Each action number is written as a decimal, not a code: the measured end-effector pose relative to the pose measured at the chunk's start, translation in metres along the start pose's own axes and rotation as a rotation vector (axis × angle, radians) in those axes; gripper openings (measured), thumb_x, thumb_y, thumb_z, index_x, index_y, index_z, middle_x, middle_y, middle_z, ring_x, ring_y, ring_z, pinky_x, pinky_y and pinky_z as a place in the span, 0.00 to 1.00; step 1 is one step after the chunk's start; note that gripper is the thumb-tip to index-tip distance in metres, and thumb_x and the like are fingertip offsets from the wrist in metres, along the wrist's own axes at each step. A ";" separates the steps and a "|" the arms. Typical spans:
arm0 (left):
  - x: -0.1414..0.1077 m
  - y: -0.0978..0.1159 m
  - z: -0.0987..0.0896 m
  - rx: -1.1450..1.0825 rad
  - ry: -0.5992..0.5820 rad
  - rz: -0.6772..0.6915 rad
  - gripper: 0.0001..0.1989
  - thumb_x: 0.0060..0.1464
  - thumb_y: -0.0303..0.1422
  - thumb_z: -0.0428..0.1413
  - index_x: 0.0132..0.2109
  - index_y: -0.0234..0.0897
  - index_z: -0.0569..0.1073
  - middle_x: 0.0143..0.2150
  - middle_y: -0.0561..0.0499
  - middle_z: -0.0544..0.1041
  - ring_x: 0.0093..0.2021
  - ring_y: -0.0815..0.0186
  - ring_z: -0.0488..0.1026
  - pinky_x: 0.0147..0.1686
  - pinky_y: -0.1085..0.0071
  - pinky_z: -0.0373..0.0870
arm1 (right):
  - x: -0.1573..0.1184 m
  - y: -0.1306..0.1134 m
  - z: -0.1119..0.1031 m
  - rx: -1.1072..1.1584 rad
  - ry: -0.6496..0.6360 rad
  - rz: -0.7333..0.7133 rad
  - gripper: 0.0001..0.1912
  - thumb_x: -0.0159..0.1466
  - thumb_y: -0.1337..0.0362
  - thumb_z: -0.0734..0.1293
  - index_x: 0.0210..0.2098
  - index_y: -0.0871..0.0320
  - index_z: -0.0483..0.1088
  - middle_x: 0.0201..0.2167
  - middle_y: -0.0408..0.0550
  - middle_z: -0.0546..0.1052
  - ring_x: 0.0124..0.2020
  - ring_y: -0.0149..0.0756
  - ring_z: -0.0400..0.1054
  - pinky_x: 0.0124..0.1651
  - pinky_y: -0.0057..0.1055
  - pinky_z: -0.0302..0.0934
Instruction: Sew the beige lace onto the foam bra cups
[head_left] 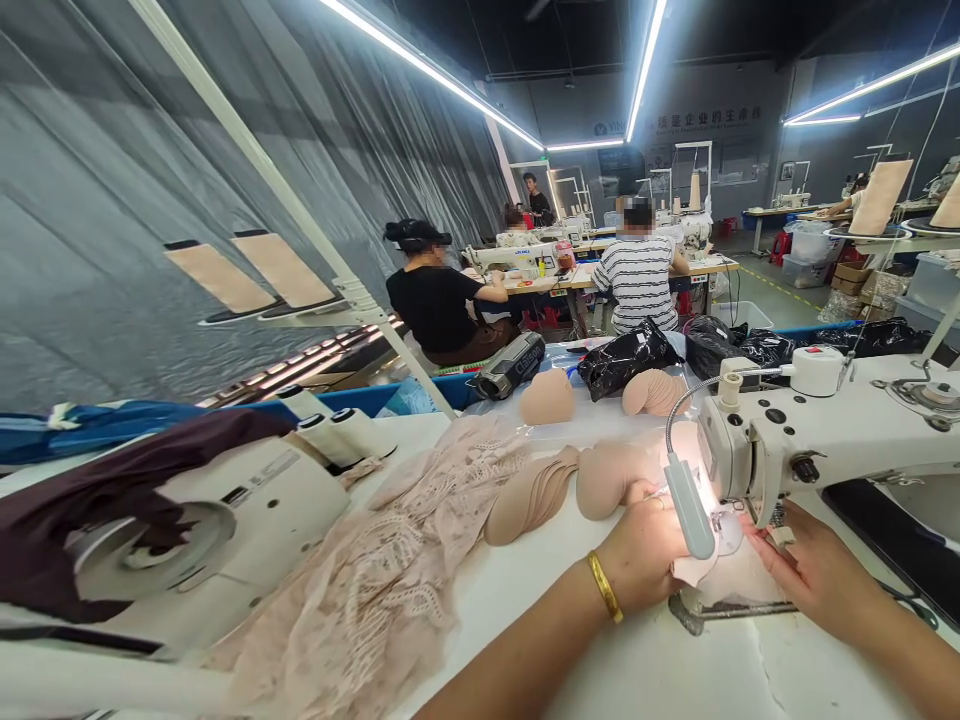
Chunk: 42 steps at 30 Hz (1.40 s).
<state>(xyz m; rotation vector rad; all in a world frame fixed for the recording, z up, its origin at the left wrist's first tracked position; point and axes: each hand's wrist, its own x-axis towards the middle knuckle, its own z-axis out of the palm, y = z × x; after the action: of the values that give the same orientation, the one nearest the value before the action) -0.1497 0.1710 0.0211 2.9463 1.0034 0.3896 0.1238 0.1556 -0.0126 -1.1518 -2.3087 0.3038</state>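
A white sewing machine [772, 430] stands at the right, its lit lamp [690, 508] over the sewing spot. Under the lamp, a pale pink fabric piece [697, 568] lies at the needle area. My left hand [649, 550], with a gold bracelet at the wrist, is closed on the fabric's left side; the lamp hides part of its fingers. My right hand [817, 570] rests right of the presser foot, fingers stretched towards the fabric. Beside my left hand lie beige bra cup pads [611, 480] and a fanned stack of pads [532, 495].
Pink lace fabric [405, 540] spreads across the table's left. Another machine head [247, 530] sits there under dark cloth [135, 470]. Behind the pads are black plastic bags [630, 358] and a dark device [510, 367]. Thread cones [281, 268] stand on a rack; several people work beyond.
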 end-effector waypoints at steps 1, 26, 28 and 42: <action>0.000 0.001 0.001 -0.025 0.006 -0.007 0.04 0.61 0.32 0.57 0.41 0.45 0.78 0.46 0.54 0.83 0.49 0.57 0.75 0.51 0.55 0.55 | 0.000 0.001 0.001 -0.003 -0.002 -0.004 0.14 0.79 0.60 0.56 0.47 0.52 0.73 0.47 0.55 0.79 0.59 0.53 0.73 0.58 0.50 0.72; -0.022 0.037 0.011 0.056 0.134 0.089 0.06 0.63 0.34 0.62 0.43 0.39 0.73 0.41 0.55 0.81 0.39 0.62 0.75 0.59 0.49 0.57 | -0.004 -0.016 -0.007 0.038 -0.323 -0.129 0.12 0.71 0.74 0.61 0.37 0.52 0.70 0.34 0.44 0.72 0.35 0.39 0.66 0.36 0.33 0.56; -0.020 0.036 0.014 0.063 0.136 0.066 0.06 0.63 0.34 0.62 0.42 0.39 0.73 0.41 0.55 0.80 0.40 0.62 0.76 0.61 0.48 0.57 | -0.004 -0.014 -0.003 0.045 -0.260 -0.124 0.12 0.72 0.72 0.61 0.39 0.52 0.73 0.34 0.44 0.73 0.34 0.39 0.67 0.36 0.33 0.57; 0.006 0.011 0.012 -0.042 0.145 -0.034 0.08 0.66 0.31 0.57 0.49 0.41 0.79 0.51 0.47 0.84 0.51 0.54 0.79 0.63 0.47 0.63 | 0.006 -0.016 0.004 -0.153 0.006 -0.110 0.18 0.72 0.67 0.57 0.46 0.51 0.79 0.33 0.51 0.80 0.36 0.48 0.73 0.35 0.37 0.67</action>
<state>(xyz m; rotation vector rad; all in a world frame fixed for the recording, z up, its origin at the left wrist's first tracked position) -0.1357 0.1669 0.0115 2.8944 1.0440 0.6231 0.1079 0.1513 -0.0073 -1.0899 -2.4140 0.0844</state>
